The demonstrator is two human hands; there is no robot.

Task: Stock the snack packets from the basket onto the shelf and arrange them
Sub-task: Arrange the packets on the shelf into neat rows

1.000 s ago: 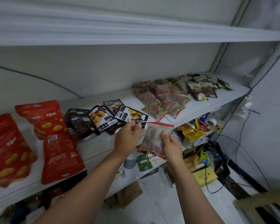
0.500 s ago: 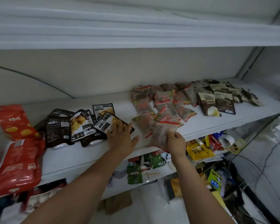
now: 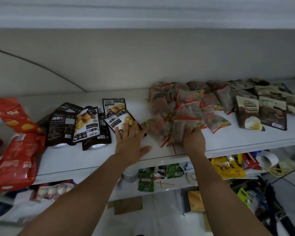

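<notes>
My left hand (image 3: 131, 141) lies flat, fingers spread, on the white shelf (image 3: 71, 157), its fingertips resting on a black chestnut packet (image 3: 120, 120). My right hand (image 3: 193, 139) grips the lower edge of a clear red-trimmed snack packet (image 3: 179, 131) and sets it against the pile of like packets (image 3: 186, 106) on the shelf. More black chestnut packets (image 3: 75, 124) lie to the left of my left hand. No basket is in view.
Big red bags (image 3: 15, 149) fill the shelf's left end. Brown and cream packets (image 3: 260, 113) lie at the right. The shelf below holds green packets (image 3: 146, 180), a yellow bag (image 3: 228, 169) and clutter. Another shelf board (image 3: 143, 12) runs overhead.
Both hands have risen from below the shelf edge onto the shelf. The left has laid down its chestnut packet and flattened. The right has carried the clear packet to the pile.
</notes>
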